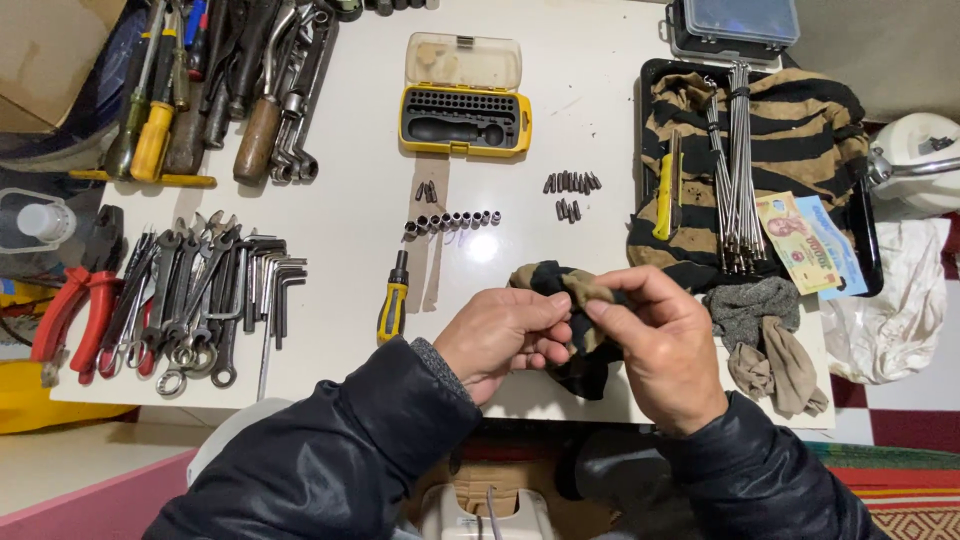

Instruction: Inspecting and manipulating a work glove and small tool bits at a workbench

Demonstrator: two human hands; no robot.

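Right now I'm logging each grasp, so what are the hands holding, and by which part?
Both the left hand and the right hand pinch a dark, tan-striped rag at its bunched upper end; the rest hangs below.

I hold a dark striped rag (580, 335) between my left hand (505, 340) and my right hand (660, 345), my fingers (600, 312) pinching its tan fold at the near edge of the white tabletop (360, 200). At ten o'clock from my hands lies a small yellow-handled screwdriver (393, 300); beyond it, a row of sockets (452, 221). At twelve o'clock sits an open yellow bit case (465, 120), with loose bits (570, 190) beside it. Wrenches (195, 300) and red-handled pliers (75, 315) lie at nine o'clock. A striped cloth (800, 130) carrying long metal rods (737, 170) lies at two o'clock.
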